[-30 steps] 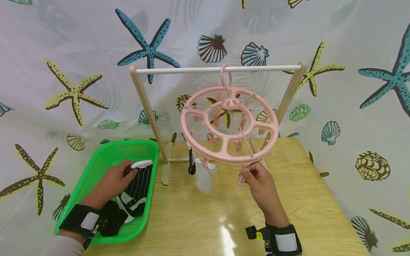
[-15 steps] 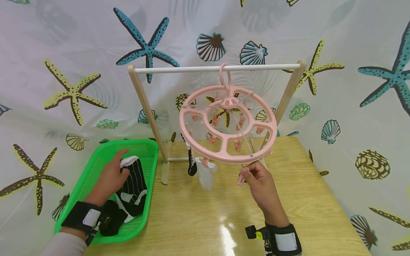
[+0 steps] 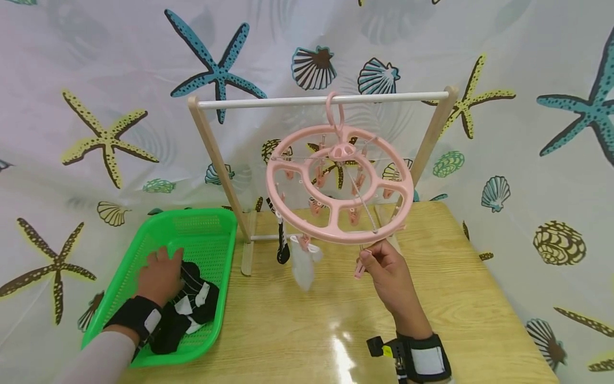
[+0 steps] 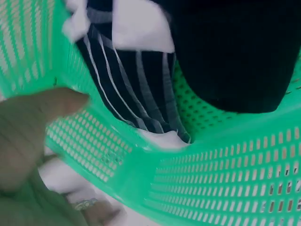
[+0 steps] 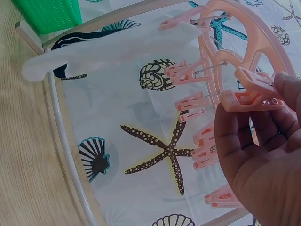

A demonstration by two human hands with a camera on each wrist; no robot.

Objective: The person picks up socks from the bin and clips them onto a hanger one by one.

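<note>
My left hand (image 3: pixel 160 274) is over the left side of the green basket (image 3: pixel 232 240), its fingers extended and nothing held in them. A dark sock with white stripes (image 4: pixel 129 80) lies in the basket, apart from the thumb in the left wrist view. Beside it is a plain black sock (image 3: pixel 169 328). With thumb and fingers, my right hand (image 3: pixel 390 272) pinches a pink clothespin (image 5: pixel 249 96) hanging from the front rim of a round pink hanger (image 3: pixel 336 234). In the right wrist view the clothespin's jaws hold no cloth.
A white sock (image 3: pixel 303 269) and a black-and-white sock (image 3: pixel 283 250) hang at the hanger's left front. The hanger hooks onto a white bar (image 3: pixel 268 102) between wooden legs on the wooden table (image 3: pixel 288 330). A patterned curtain (image 3: pixel 508 133) stands behind.
My left hand has let go of the striped sock's white cuff and moved left and down, and the sock has dropped lower into the basket. My right hand keeps its pinch on the clothespin.
</note>
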